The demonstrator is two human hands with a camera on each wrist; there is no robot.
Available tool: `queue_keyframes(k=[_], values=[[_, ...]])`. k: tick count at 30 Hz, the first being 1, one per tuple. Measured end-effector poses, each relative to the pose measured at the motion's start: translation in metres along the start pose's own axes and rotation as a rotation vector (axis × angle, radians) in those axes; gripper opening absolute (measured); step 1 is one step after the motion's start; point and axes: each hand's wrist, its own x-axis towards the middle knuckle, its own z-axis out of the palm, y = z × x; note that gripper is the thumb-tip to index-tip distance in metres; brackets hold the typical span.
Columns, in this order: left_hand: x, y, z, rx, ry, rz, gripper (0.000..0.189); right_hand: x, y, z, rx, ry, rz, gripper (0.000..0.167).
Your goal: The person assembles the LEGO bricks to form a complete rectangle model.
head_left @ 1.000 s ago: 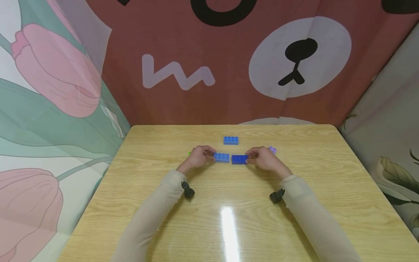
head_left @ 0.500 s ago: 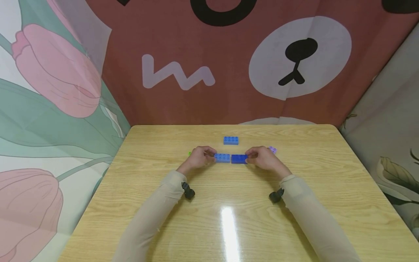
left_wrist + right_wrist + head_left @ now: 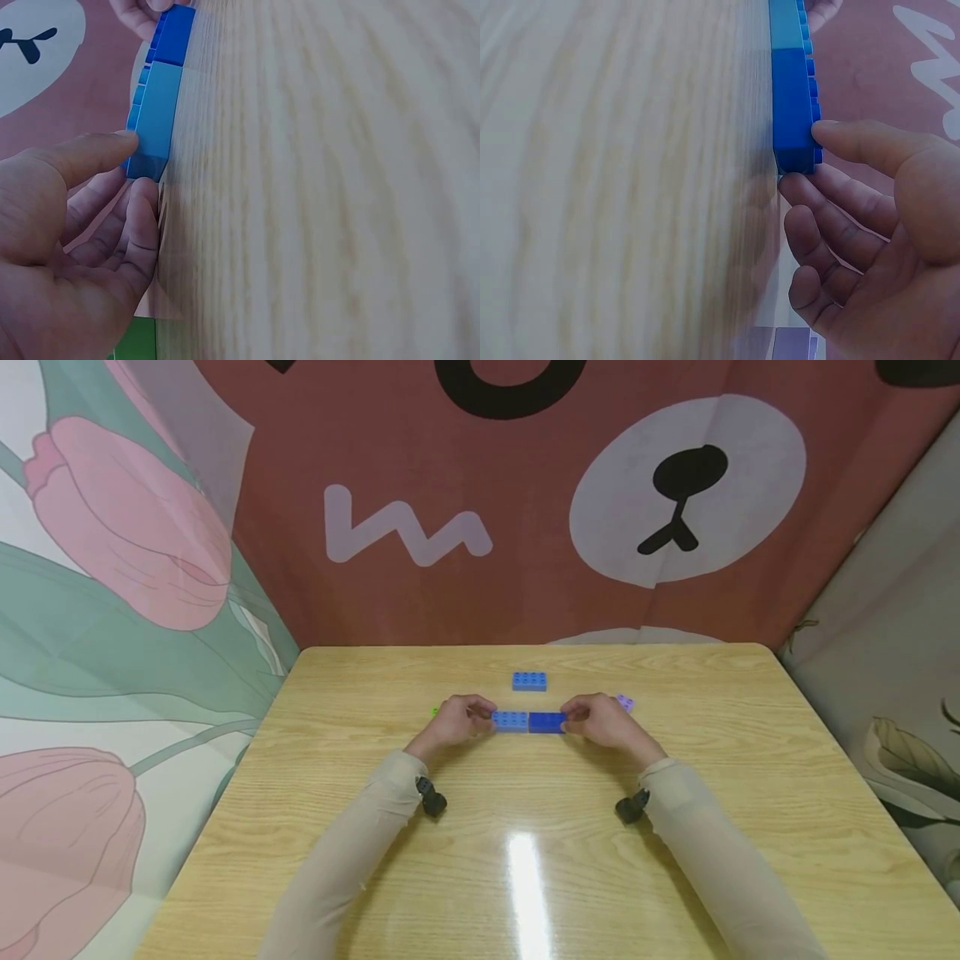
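Two toy building bricks lie end to end on the table, their short ends meeting. The light blue brick (image 3: 511, 721) is on the left, the dark blue brick (image 3: 547, 722) on the right. My left hand (image 3: 462, 718) grips the light blue brick's outer end; in the left wrist view the thumb (image 3: 112, 152) lies against its studded top and curled fingers are at its end. With thumb and fingers, my right hand (image 3: 600, 721) pinches the outer end of the dark blue brick, its thumb (image 3: 847, 139) on the stud side.
Behind the pair, another blue brick (image 3: 529, 682) sits on the wooden table (image 3: 420, 877). A green brick (image 3: 136, 339) is mostly hidden beside my left hand, and a purple brick (image 3: 625, 702) is behind my right wrist. A printed curtain (image 3: 517, 593) hangs along the far edge.
The narrow gap between the two bricks has closed. The light blue brick moved slightly right and the dark blue one slightly left, each with its hand.
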Motion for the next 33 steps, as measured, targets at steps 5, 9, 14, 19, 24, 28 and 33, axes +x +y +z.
queue_keyframes(k=[5, 9, 14, 19, 24, 28, 33], values=[[-0.0002, 0.0010, -0.0001, 0.003, 0.000, -0.009, 0.025, 0.0002, -0.0019, -0.0001, 0.004, -0.003, -0.004, 0.031], [0.0001, 0.0009, 0.0000, 0.013, 0.000, -0.003, 0.025, 0.0005, -0.0031, -0.0002, 0.004, 0.000, -0.003, 0.031], [-0.0001, 0.0006, 0.0004, 0.021, 0.004, -0.002, 0.026, 0.0010, -0.0031, 0.0003, 0.002, 0.001, 0.000, 0.032], [0.0004, -0.0004, 0.0015, 0.028, 0.013, -0.002, 0.025, 0.0019, -0.0019, 0.0011, 0.004, 0.002, -0.001, 0.031], [0.0011, -0.0009, 0.0022, 0.029, 0.014, 0.003, 0.025, 0.0021, -0.0022, 0.0014, 0.004, 0.000, 0.002, 0.031], [0.0010, -0.0008, 0.0026, 0.016, 0.013, 0.006, 0.026, 0.0026, -0.0024, 0.0014, 0.004, 0.001, 0.005, 0.031], [0.0008, -0.0003, 0.0032, 0.010, 0.013, -0.001, 0.027, 0.0026, -0.0022, 0.0015, 0.004, -0.002, -0.001, 0.031]])
